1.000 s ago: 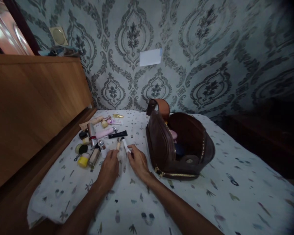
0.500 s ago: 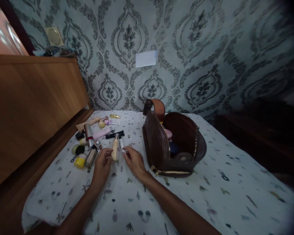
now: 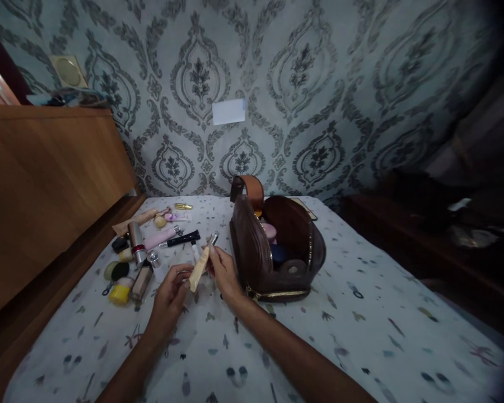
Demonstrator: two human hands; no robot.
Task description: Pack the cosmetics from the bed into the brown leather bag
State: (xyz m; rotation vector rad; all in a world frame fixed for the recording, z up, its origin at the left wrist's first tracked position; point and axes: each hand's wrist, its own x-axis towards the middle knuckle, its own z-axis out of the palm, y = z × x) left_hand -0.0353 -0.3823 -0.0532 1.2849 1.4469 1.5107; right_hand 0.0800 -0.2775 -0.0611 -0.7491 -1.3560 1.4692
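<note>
A beige cosmetic tube with a silver cap is tilted up off the sheet, its capped end to the upper right. My left hand pinches its lower end with the fingertips. Near the cap, my right hand grips the same tube between thumb and fingers. Just behind it lies a slim white tube, partly covered by the beige one. A black slender tube and a pink tube lie beyond my left hand. To the right of my right hand stands an open brown cosmetic bag.
Left of my hands sit several cosmetics, among them a yellow-based jar, a foundation bottle and a silver-and-red bottle. A gold tube lies farther back. A wooden cabinet borders the left side; patterned wallpaper rises behind.
The beige tube has been lifted and tilted to the right. My right hand has moved from the white tube to the beige tube's cap end. The view has shifted right.
</note>
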